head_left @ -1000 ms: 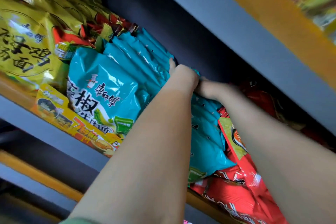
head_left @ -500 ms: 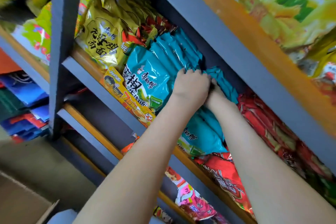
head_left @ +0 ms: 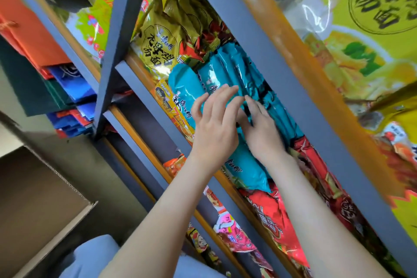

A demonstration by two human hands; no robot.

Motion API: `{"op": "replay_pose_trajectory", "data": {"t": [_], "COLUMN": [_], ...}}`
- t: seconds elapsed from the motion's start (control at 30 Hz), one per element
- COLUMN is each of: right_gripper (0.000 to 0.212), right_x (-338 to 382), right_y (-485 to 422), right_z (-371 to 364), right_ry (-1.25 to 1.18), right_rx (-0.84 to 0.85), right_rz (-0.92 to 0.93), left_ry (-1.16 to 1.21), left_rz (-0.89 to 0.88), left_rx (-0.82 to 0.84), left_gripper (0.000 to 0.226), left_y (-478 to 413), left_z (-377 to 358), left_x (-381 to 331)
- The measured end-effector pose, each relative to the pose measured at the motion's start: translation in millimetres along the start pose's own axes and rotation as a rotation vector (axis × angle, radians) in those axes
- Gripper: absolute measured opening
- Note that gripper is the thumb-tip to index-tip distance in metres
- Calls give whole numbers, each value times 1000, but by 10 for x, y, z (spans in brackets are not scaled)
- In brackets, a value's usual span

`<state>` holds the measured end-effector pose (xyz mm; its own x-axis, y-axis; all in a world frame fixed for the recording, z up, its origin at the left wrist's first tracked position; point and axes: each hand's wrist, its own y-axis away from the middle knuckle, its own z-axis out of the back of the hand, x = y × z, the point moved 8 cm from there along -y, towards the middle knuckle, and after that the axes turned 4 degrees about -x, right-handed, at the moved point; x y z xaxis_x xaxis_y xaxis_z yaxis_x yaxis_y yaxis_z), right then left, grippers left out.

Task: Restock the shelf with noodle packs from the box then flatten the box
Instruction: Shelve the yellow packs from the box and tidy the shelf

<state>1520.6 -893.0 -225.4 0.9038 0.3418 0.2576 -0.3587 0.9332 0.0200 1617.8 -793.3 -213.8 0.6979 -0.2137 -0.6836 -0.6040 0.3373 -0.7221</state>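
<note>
A row of teal noodle packs (head_left: 228,67) stands on the grey shelf (head_left: 144,97), between yellow packs and red packs. My left hand (head_left: 214,124) hovers in front of the teal packs with fingers spread and slightly bent, holding nothing. My right hand (head_left: 261,128) lies flat with straight fingers against the teal packs just right of it. The open cardboard box (head_left: 45,198) sits low at the left; its inside is not visible.
Yellow noodle packs (head_left: 162,40) fill the shelf left of the teal ones, red packs (head_left: 277,216) the right. An upright grey post (head_left: 117,36) stands left. More packs lie on the shelf below (head_left: 225,228) and above (head_left: 361,29).
Both hands have drawn back out of the row of teal packs and opened. The view has pulled back and tilted, showing the post and the box.
</note>
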Motion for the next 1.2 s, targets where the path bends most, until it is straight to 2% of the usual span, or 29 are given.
{"op": "replay_pose_trajectory", "data": {"t": [0.07, 0.17, 0.2, 0.27, 0.33, 0.4, 0.53, 0.6, 0.7, 0.77, 0.83, 0.93, 1.07, 1.2], "right_gripper": [68, 97, 105, 109, 106, 104, 101, 104, 96, 89, 88, 94, 89, 83], "right_x": [62, 66, 20, -46, -124, -191, -165, -34, 327, 555, 670, 728, 711, 586], "right_y": [225, 469, 480, 452, 381, 335, 330, 263, 103, -20, -180, -367, -402, -317], "right_z": [-63, -124, -136, -88, 24, 92, -35, -68, -44, -54, -107, -263, -310, -267], "right_ry": [134, 360, 415, 478, 414, 343, 442, 450, 212, 8, -57, 60, 108, 127], "right_rx": [108, 207, 210, 178, 114, 74, 122, 163, 171, 137, 84, 63, 6, 56], "right_rz": [142, 234, 233, 196, 120, 28, -31, -11, 19, 27, 34, 76, 146, 141], "left_ry": [-36, -18, -20, 5, 46, 71, -1, -19, 22, -8, -140, -322, -381, -413], "left_rz": [123, 518, 599, 666, 650, 561, 431, 465, 578, 548, 460, 395, 376, 320], "left_rx": [-51, -80, -56, 88, 255, 383, 490, 489, 590, 643, 688, 669, 576, 570], "left_gripper": [32, 31, 31, 36, 43, 43, 38, 52, 92, 107, 112, 113, 112, 109], "left_y": [3, 106, 169, 303, 369, 357, 338, 291, 252, 214, 177, 168, 186, 282], "left_z": [106, 190, 209, 170, 77, -5, -74, -43, -81, -124, -148, -146, -136, -136], "left_x": [62, 337, 411, 482, 495, 474, 546, 675, 946, 1058, 1083, 1089, 1092, 945]}}
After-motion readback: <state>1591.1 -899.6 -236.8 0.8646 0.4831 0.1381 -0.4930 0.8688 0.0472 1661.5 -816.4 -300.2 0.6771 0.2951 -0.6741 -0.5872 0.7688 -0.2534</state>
